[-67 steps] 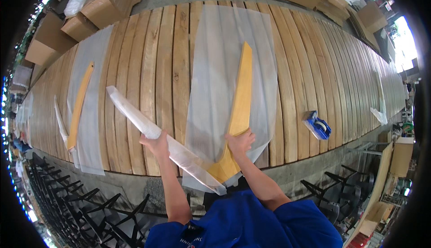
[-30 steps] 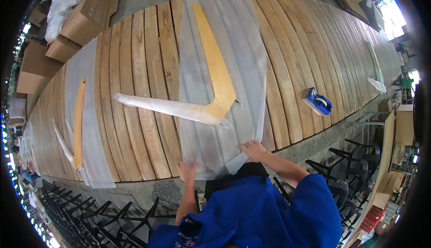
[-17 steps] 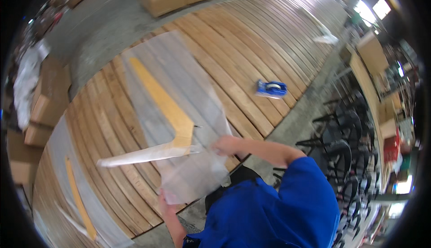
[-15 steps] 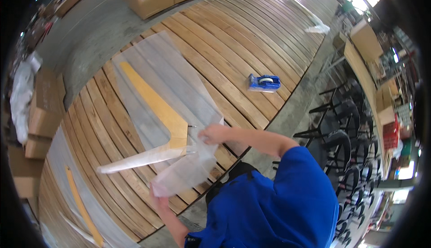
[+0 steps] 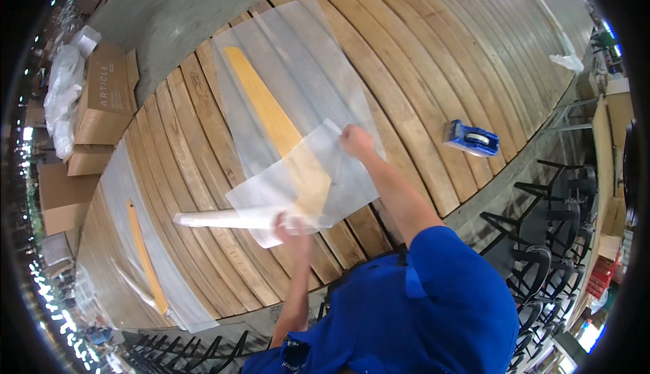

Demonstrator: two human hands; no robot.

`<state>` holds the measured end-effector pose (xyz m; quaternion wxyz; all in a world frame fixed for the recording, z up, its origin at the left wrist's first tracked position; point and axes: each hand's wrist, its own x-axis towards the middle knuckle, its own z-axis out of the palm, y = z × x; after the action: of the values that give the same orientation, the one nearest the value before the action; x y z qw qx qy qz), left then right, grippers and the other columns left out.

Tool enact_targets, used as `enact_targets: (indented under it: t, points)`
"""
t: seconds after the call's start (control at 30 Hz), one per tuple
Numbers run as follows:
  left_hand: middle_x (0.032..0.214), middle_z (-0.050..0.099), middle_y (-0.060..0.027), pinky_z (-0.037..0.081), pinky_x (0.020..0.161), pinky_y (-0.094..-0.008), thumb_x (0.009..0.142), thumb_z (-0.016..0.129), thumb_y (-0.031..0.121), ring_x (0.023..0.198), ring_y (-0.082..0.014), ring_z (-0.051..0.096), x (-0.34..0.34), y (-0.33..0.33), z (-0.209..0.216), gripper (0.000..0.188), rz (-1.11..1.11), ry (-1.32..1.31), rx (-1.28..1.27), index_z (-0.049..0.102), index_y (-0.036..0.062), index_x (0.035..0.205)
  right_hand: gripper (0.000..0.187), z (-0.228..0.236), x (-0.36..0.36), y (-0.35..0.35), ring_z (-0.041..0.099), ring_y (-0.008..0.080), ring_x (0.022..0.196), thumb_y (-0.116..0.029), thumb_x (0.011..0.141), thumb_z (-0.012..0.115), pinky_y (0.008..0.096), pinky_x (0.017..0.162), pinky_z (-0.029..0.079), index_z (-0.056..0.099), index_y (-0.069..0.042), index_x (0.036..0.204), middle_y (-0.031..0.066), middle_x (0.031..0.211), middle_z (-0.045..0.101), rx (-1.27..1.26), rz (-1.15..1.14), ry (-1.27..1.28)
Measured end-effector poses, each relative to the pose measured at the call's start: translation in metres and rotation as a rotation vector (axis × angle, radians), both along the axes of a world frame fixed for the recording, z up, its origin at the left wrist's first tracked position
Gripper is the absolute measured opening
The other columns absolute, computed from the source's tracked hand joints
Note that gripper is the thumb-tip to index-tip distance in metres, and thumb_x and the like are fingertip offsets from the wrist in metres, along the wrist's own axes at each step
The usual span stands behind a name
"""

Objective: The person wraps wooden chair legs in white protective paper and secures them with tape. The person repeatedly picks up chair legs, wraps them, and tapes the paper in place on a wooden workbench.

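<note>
A V-shaped wooden furniture leg piece [image 5: 261, 103] lies on a thin translucent foam sheet [image 5: 291, 28], its far arm bare. A folded-over flap of the sheet covers the wide corner of the wood. My right hand [image 5: 356, 141] pinches the flap's edge, fingers closed, just right of the wood. Close to the near edge of the flap is my left hand [image 5: 292, 230], at the inner end of the piece's other arm [image 5: 217, 219], which is wrapped in white foam. Motion blurs the left fingers, so their grip is unclear.
A blue tape dispenser [image 5: 472, 138] sits to the right on the slatted wooden table [image 5: 420, 164]. Another wooden piece [image 5: 145, 255] lies on a foam strip at the left. Cardboard boxes [image 5: 108, 96] stand beyond the left edge; black chairs [image 5: 542, 252] stand at the right.
The near part of the sheet has been folded up over the wood's corner. Both hands have moved away from me relative to the wood, and the view has shifted.
</note>
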<state>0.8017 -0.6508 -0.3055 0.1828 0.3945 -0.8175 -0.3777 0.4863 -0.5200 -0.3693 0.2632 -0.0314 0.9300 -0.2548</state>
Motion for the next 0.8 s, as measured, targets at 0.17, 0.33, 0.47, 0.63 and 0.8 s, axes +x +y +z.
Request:
enact_targets:
  t: [0.17,0.33,0.47,0.63,0.8]
  points:
    - [0.158,0.037,-0.0169,0.03,0.115,-0.0545,0.091,0.064,0.028,0.145,-0.0426,0.032,-0.058,0.011,-0.028,0.065,-0.814,-0.367,-0.326,0.044,0.0027,0.147,0.033,0.021,0.029,0.046,0.064,0.0334,0.103,-0.03,0.082,0.075,0.0446,0.092,0.051,0.07,-0.008,0.107,0.0124,0.105,0.07,-0.303,-0.363,0.496]
    - [0.158,0.038,-0.014,0.028,0.116,-0.0523,0.093,0.06,0.034,0.147,-0.0408,0.03,-0.134,-0.035,-0.063,0.062,-1.06,-0.339,-0.551,0.048,0.0044,0.146,0.047,0.061,0.127,0.111,0.061,0.0296,0.097,-0.031,0.079,0.081,0.0423,0.089,0.048,0.064,0.0,0.111,0.0079,0.096,0.064,-0.044,-0.738,0.586]
    - [0.156,0.042,-0.0135,0.028,0.117,-0.0509,0.094,0.059,0.036,0.148,-0.0395,0.029,-0.17,-0.04,-0.045,0.059,-1.245,-0.327,-0.592,0.051,0.006,0.144,0.053,-0.024,0.193,0.149,0.058,0.0202,0.09,-0.033,0.081,0.082,0.0383,0.084,0.048,0.061,-0.002,0.118,0.0019,0.093,0.06,-0.533,-1.044,-0.23]
    - [0.15,0.047,-0.0136,0.028,0.117,-0.05,0.094,0.061,0.038,0.145,-0.0378,0.033,-0.185,-0.042,-0.048,0.054,-1.332,-0.364,-0.556,0.056,0.006,0.136,0.037,-0.022,0.188,0.111,0.062,0.0172,0.084,-0.025,0.084,0.081,0.0375,0.081,0.052,0.067,-0.004,0.112,0.0041,0.097,0.067,-0.873,-1.155,-0.425]
    - [0.134,0.055,-0.0154,0.032,0.114,-0.0479,0.09,0.066,0.039,0.129,-0.0334,0.047,-0.208,-0.048,-0.05,0.041,-1.308,-0.421,-0.323,0.066,0.0043,0.112,0.028,-0.002,0.164,0.074,0.067,0.0165,0.097,-0.017,0.088,0.077,0.0355,0.084,0.053,0.068,-0.003,0.11,0.0057,0.107,0.071,-0.85,-0.892,-0.249]
